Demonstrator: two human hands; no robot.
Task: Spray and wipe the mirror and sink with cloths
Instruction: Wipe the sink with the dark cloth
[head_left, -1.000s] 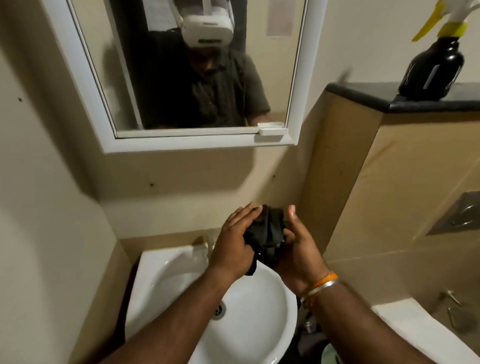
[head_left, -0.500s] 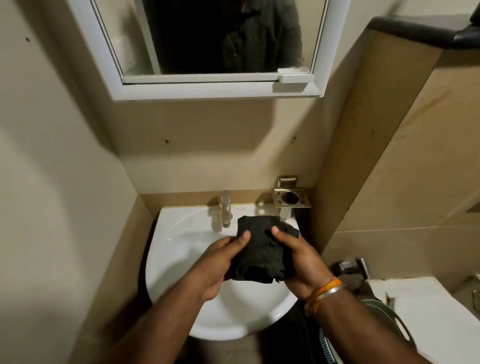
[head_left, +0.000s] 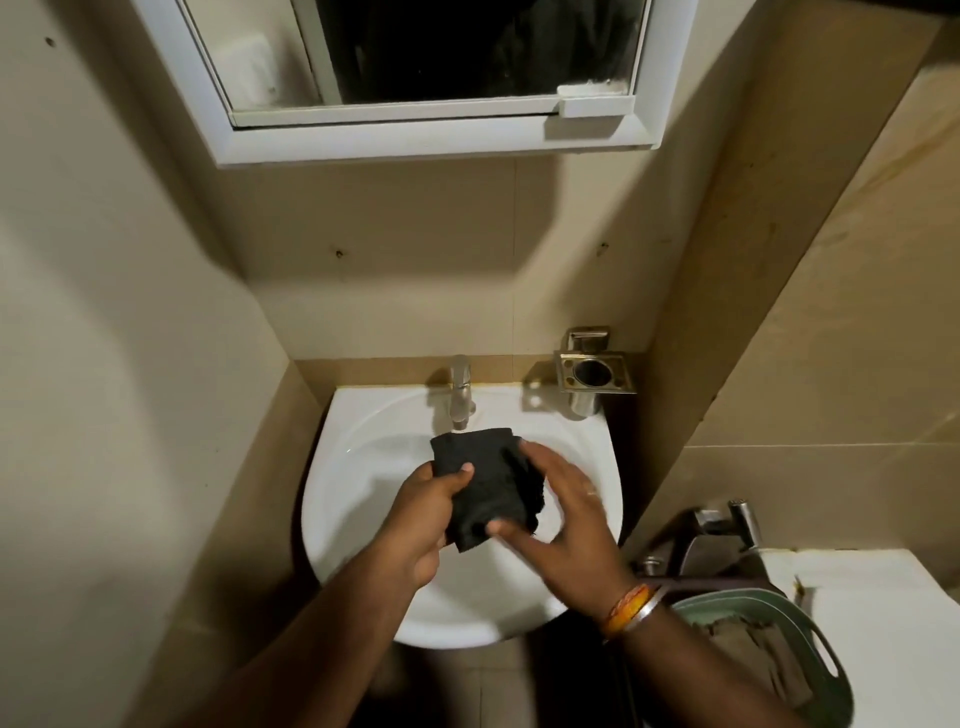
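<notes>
- Left hand gripped a folded black cloth, thumb on top and fingers curled beneath, clamped on its left edge.
- Right hand lay open against the cloth's right side, fingers spread and the thumb reaching under the lower corner; touching, not closed round it.
- Cloth was held above the white sink, over the basin's middle, just in front of the chrome tap. Whether it touched the porcelain could not be told.
- Right wrist bore an orange band and a metal bangle.
- Mirror hung on the wall above the sink in a white frame; the glass showed mostly dark reflection, with grime along the lower right corner.
- A steel tumbler holder was fixed to the wall at the sink's rear right corner.
- To the right, lower down: a pale green plastic basket with brownish cloth inside, a metal tap fitting behind it, and a white surface beyond.
</notes>
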